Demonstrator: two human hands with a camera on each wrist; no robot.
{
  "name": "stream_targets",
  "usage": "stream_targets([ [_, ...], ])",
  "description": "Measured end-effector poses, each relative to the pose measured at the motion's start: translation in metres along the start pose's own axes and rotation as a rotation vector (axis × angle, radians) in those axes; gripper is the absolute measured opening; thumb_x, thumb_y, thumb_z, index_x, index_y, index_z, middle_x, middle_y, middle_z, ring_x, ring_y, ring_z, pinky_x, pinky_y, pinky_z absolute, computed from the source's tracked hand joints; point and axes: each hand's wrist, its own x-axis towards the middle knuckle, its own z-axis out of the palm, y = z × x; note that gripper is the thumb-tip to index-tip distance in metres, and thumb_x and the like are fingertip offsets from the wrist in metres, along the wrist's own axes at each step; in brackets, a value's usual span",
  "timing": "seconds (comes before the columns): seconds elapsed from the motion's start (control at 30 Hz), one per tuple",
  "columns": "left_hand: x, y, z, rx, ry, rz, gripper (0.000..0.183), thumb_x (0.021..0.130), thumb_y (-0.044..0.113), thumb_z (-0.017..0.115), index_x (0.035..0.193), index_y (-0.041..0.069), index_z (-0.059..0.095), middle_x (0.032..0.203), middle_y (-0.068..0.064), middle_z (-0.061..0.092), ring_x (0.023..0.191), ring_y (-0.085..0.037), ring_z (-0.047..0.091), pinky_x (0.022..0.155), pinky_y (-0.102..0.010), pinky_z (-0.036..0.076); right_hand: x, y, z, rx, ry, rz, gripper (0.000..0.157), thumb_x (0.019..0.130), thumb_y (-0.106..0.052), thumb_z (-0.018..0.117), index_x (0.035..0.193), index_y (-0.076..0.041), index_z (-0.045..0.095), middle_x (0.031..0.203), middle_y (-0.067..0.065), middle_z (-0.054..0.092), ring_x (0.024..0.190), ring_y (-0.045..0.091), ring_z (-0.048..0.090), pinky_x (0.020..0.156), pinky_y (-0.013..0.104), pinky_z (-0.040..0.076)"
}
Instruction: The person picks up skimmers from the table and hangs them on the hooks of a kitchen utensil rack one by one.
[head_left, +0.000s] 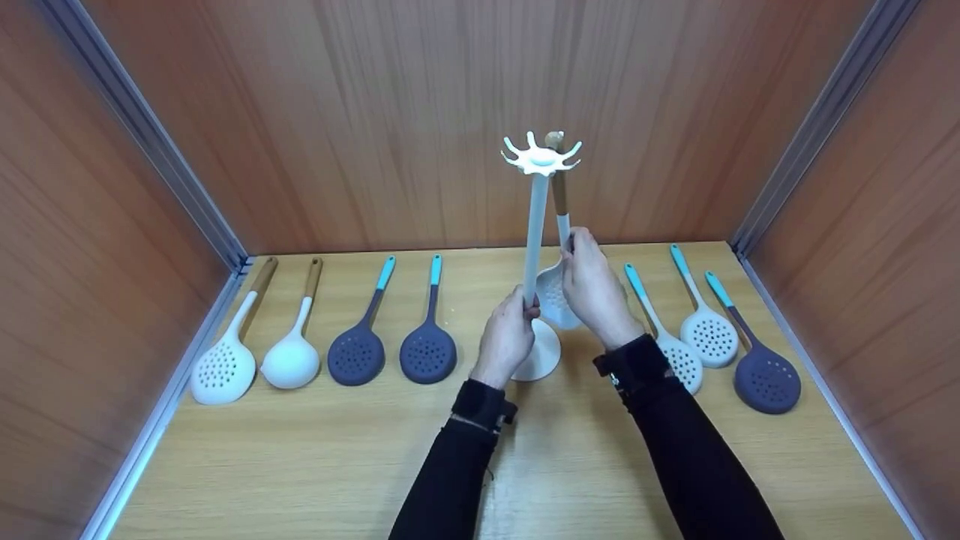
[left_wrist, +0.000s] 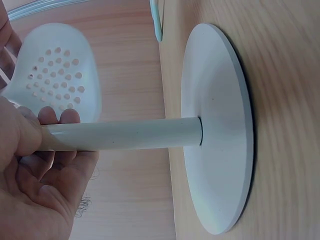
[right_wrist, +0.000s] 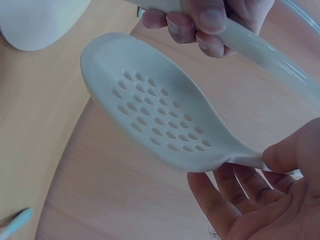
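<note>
A white utensil stand [head_left: 536,225] with a ring of curved hooks on top rises from a round base [left_wrist: 220,125] on the table. My left hand [head_left: 504,337] grips its pole partway up, fingers wrapped around it. In my right hand [head_left: 600,292] I pinch the white neck of a skimmer [right_wrist: 155,110] with a wooden handle. The skimmer is upside down, its perforated head hanging low beside the pole. Its handle end reaches up to the hooks and overlaps them in the head view.
To the left lie a white wooden-handled skimmer [head_left: 225,371], a white ladle [head_left: 291,361] and two dark skimmers [head_left: 356,354] with turquoise handles. On the right are two white skimmers [head_left: 709,337] and a dark skimmer [head_left: 767,379]. Wooden walls [head_left: 420,127] enclose the table [head_left: 300,465].
</note>
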Motion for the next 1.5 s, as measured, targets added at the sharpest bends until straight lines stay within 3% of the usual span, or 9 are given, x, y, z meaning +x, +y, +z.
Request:
stream_targets([
  [0.1, -0.001, -0.001, 0.000, 0.004, 0.002, 0.007, 0.006, 0.119, 0.009, 0.063, 0.123, 0.012, 0.067, 0.115, -0.007, 0.078, 0.113, -0.026, 0.080, 0.101, -0.050, 0.068, -0.001, -0.001, 0.001, -0.012, 0.006, -0.017, 0.034, 0.128, -0.013, 0.042, 0.159, -0.001, 0.048, 0.139, 0.022, 0.067, 0.114, 0.039, 0.077, 0.090, 0.054, 0.072],
  [0.47, -0.001, -0.002, 0.001, 0.007, 0.012, 0.021, 0.009, 0.119, 0.009, 0.062, 0.127, 0.011, 0.068, 0.118, -0.009, 0.079, 0.116, -0.028, 0.082, 0.103, -0.051, 0.069, -0.001, -0.003, 0.003, -0.012, -0.015, -0.018, 0.035, 0.128, -0.014, 0.041, 0.161, -0.003, 0.047, 0.149, 0.022, 0.066, 0.125, 0.039, 0.079, 0.095, 0.057, 0.072],
  [0.73, -0.002, -0.004, 0.000, 0.012, 0.013, 0.035, 0.012, 0.119, 0.008, 0.062, 0.129, 0.010, 0.067, 0.120, -0.012, 0.081, 0.122, -0.033, 0.084, 0.105, -0.053, 0.070, -0.001, 0.000, 0.004, -0.021, 0.000, -0.028, 0.035, 0.128, -0.014, 0.044, 0.161, -0.004, 0.051, 0.145, 0.020, 0.068, 0.102, 0.035, 0.075, 0.075, 0.045, 0.064],
  [1.07, -0.002, -0.004, 0.000, 0.008, 0.012, 0.038, 0.012, 0.119, 0.007, 0.062, 0.129, 0.009, 0.068, 0.121, -0.013, 0.081, 0.122, -0.033, 0.083, 0.104, -0.054, 0.069, 0.000, 0.004, 0.003, -0.056, 0.004, -0.019, 0.036, 0.127, -0.015, 0.046, 0.162, -0.004, 0.051, 0.145, 0.021, 0.069, 0.098, 0.035, 0.076, 0.073, 0.045, 0.065],
  [1.33, -0.003, -0.003, 0.000, 0.004, 0.000, 0.007, 0.016, 0.120, 0.006, 0.061, 0.132, 0.007, 0.070, 0.128, -0.013, 0.082, 0.127, -0.032, 0.083, 0.110, -0.052, 0.068, 0.000, 0.012, 0.002, -0.083, -0.022, -0.006, 0.036, 0.127, -0.013, 0.049, 0.161, -0.003, 0.052, 0.137, 0.022, 0.071, 0.101, 0.035, 0.074, 0.080, 0.047, 0.067],
  [1.5, -0.002, -0.001, 0.000, -0.012, -0.011, -0.023, 0.017, 0.120, 0.008, 0.060, 0.134, 0.008, 0.070, 0.129, -0.012, 0.081, 0.130, -0.031, 0.082, 0.113, -0.052, 0.068, 0.002, 0.023, 0.000, -0.110, -0.058, -0.002, 0.037, 0.125, -0.016, 0.056, 0.159, -0.002, 0.055, 0.143, 0.024, 0.070, 0.115, 0.040, 0.075, 0.093, 0.052, 0.066],
])
